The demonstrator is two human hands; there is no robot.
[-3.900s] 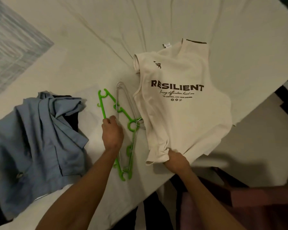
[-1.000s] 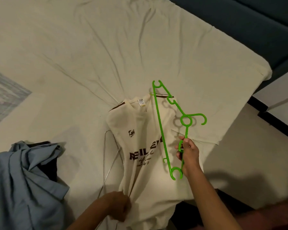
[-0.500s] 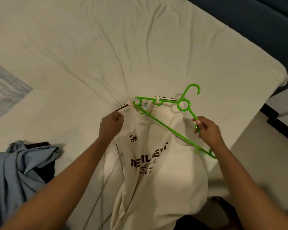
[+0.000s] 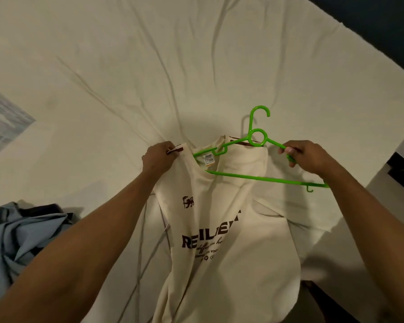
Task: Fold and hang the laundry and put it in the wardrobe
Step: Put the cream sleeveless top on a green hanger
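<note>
1. Lying front-up on the bed sheet (image 4: 219, 54), near the centre of the view, is the cream T-shirt (image 4: 219, 264); its collar points to the far side and its hem runs off the near edge of the frame. Dark brown lettering crosses the chest, partly lost in a fold.
2. Entering the neck opening from the right is the green hanger (image 4: 258, 178). Its left shoulder arm sits inside the collar beside the neck label (image 4: 209, 159), while its hook and right half lie outside the fabric.
3. Your right hand (image 4: 306, 157) clenches the hanger's right shoulder arm, fingers curled round the plastic.
4. Your left hand (image 4: 160, 157) pinches the shirt's left shoulder by its brown-trimmed edge, at the far-left corner of the garment.
5. A thin metal hanger (image 4: 141, 252) lies on the sheet just left of the shirt, partly under your left forearm.
6. A crumpled blue garment (image 4: 19, 238) rests at the near left, well apart from the shirt, with dark fabric showing beneath it.
7. A pale grey patterned cover (image 4: 0, 117) shows at the left edge.
</note>
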